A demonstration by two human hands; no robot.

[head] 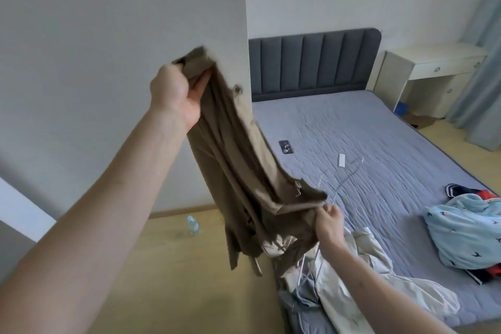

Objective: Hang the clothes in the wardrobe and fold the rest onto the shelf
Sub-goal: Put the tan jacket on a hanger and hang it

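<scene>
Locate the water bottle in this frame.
In the head view the water bottle stands on the wooden floor at lower left of centre, near the wall's skirting, left of the hanging brown garment.

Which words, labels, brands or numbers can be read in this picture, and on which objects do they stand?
No text can be read here.
Water bottle on the floor: its label is too small and blurred to read.
Dark phone on the bed: nothing legible.
Small white object on the bed: no visible marking.
Brown garment: no visible print.
</scene>
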